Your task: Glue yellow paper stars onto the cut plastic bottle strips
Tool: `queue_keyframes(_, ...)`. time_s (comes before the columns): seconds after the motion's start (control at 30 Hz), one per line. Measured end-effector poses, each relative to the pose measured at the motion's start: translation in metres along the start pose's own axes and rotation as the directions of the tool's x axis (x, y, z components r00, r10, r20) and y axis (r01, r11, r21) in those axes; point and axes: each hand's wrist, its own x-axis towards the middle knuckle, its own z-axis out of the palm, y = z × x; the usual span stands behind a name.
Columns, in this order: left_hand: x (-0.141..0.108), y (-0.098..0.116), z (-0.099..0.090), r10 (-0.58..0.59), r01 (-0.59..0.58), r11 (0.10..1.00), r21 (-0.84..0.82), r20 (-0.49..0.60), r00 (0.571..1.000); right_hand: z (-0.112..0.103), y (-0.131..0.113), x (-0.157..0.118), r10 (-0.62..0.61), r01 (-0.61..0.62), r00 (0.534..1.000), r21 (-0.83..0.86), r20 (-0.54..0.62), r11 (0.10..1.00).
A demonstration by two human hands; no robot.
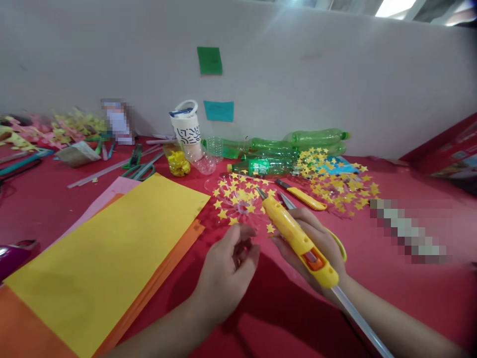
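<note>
My right hand (pixel 316 238) is wrapped round a yellow hot glue gun (pixel 288 228), its nozzle pointing away from me. A long clear glue stick (pixel 359 318) runs out of its back end. My left hand (pixel 227 273) is loosely curled just above the table, thumb and forefinger apart, nothing visible between them. Beyond both hands sits a cut clear plastic bottle piece (pixel 244 208) with strips spread out, covered in small yellow paper stars (pixel 222 214). One loose-looking star (pixel 270 228) lies near the fingers of my right hand. Scissors (pixel 286 201) lie partly hidden beneath that hand.
Yellow paper sheets (pixel 112 248) over orange ones lie left. A yellow cutter knife (pixel 307 198), another star-covered piece (pixel 335 189) and green bottles (pixel 268 164) stand or lie beyond. A white tumbler (pixel 185 132), a jar of yellow pieces (pixel 178 161) and green-handled scissors (pixel 139 171) are back left.
</note>
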Motion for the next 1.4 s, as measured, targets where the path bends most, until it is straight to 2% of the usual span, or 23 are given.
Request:
queue_keyframes(0.07,0.002,-0.004,-0.007,0.169,-0.159,0.942,0.296,-0.009,0.986,0.003,0.002,0.005,0.002,-0.002,1.000,-0.007,0.019,1.000)
queue_keyframes(0.13,0.005,-0.008,-0.014,0.224,-0.178,0.845,0.504,-0.032,0.974,0.008,0.003,0.008,-0.004,0.004,0.999,0.001,0.033,1.000)
queue_keyframes(0.2,0.009,-0.011,-0.018,0.209,-0.150,0.806,0.573,-0.038,0.977,0.014,0.004,0.009,-0.015,0.015,0.999,0.003,0.031,1.000)
queue_keyframes(0.37,0.013,-0.014,-0.016,0.049,-0.064,0.902,0.427,0.046,0.998,0.026,0.005,0.009,-0.036,0.037,0.999,-0.038,0.020,0.999)
queue_keyframes(0.6,0.012,-0.011,-0.010,-0.116,0.090,0.965,0.247,0.093,0.989,0.030,0.008,0.007,-0.010,0.012,1.000,-0.063,0.024,0.998)
queue_keyframes(0.87,0.014,-0.011,-0.005,-0.128,0.118,0.989,0.094,0.114,0.985,0.033,0.012,0.005,0.005,-0.003,1.000,-0.076,0.023,0.997)
queue_keyframes(1.07,0.014,-0.012,-0.004,-0.142,0.131,0.987,0.089,0.125,0.982,0.036,0.013,0.006,0.022,-0.020,1.000,-0.097,0.015,0.995)
queue_keyframes(1.4,0.013,-0.012,-0.006,-0.088,0.082,0.995,0.061,0.107,0.990,0.038,0.016,0.003,0.040,-0.037,0.999,-0.136,0.021,0.990)
